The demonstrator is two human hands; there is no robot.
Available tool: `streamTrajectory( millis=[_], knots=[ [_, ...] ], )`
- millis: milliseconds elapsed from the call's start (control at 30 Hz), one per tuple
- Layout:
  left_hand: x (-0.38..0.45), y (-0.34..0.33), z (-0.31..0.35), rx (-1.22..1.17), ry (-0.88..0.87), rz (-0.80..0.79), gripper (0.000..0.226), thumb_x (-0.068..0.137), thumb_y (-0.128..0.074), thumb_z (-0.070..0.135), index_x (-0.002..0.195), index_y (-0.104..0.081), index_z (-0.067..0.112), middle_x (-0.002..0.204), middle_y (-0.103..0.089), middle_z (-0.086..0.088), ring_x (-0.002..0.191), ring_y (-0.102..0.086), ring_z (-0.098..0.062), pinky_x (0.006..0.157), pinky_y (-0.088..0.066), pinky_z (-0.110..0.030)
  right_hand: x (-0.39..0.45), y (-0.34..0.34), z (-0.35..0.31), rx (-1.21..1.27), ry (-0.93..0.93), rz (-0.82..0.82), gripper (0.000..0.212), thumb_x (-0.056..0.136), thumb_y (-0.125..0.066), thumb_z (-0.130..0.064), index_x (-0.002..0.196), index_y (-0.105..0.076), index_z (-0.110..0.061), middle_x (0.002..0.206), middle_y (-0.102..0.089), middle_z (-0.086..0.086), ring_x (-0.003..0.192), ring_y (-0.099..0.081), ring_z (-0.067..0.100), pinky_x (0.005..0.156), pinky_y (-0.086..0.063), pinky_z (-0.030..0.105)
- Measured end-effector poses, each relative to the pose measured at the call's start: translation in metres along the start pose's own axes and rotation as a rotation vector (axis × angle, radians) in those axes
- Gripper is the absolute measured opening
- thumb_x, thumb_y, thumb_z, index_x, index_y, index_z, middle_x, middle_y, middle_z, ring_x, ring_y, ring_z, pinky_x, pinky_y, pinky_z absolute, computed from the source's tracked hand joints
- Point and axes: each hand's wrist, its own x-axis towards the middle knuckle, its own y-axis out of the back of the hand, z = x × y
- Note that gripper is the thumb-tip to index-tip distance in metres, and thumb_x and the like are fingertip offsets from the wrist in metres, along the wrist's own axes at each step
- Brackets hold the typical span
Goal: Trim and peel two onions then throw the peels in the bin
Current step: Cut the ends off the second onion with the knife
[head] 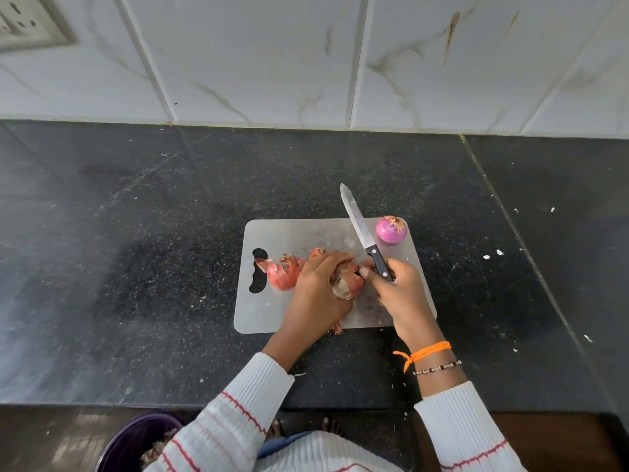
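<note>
My left hand (318,287) grips an onion (347,284) with loose brown-pink skin over the steel cutting board (296,233). My right hand (396,287) holds a black-handled knife (360,233), blade pointing away toward the wall, and its thumb touches the onion's skin. A peeled purple onion (391,229) sits at the board's far right corner. A heap of pink peels (284,272) lies on the board's left part, beside the handle cut-out. One small peel scrap (337,327) lies at the board's near edge.
The board rests on a dark granite counter (136,267) against a white tiled wall (306,56). A purple bin (136,444) holding scraps stands on the floor at lower left, below the counter edge. A wall socket (23,22) sits at the top left.
</note>
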Motion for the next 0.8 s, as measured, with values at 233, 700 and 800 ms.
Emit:
streamTrajectory(
  millis=[233,700,800],
  knots=[
    [0.0,0.002,0.007,-0.127,0.135,-0.042,0.062,0.06,-0.081,0.021,0.118,-0.058,0.019,0.105,-0.063,0.01,0.094,-0.059,-0.001,0.084,-0.045,-0.008,0.0,0.0,-0.001,0.13,0.048,0.103,0.012,0.083,-0.068,-0.012,0.081,-0.065,-0.024,0.079,-0.07,-0.002,0.072,-0.065,0.003,0.06,-0.047,0.018],
    [0.014,0.024,0.024,-1.445,0.935,0.006,0.03,0.085,-0.061,0.025,0.105,-0.059,0.002,0.093,-0.069,-0.017,0.09,-0.067,-0.027,0.059,-0.059,-0.028,0.008,0.01,0.013,-0.327,0.159,0.214,0.012,0.081,-0.069,-0.016,0.077,-0.062,-0.007,0.069,-0.059,0.002,0.065,-0.053,0.018,0.053,-0.038,0.02],
    [0.017,0.025,0.02,-1.594,0.977,-0.036,0.04,0.089,-0.055,0.03,0.113,-0.055,-0.002,0.097,-0.065,-0.023,0.086,-0.066,-0.032,0.069,-0.059,-0.036,0.004,0.006,0.016,-0.379,0.231,0.177,0.016,0.082,-0.069,-0.02,0.076,-0.063,-0.007,0.07,-0.058,0.002,0.066,-0.052,0.016,0.053,-0.031,0.021]
  ],
)
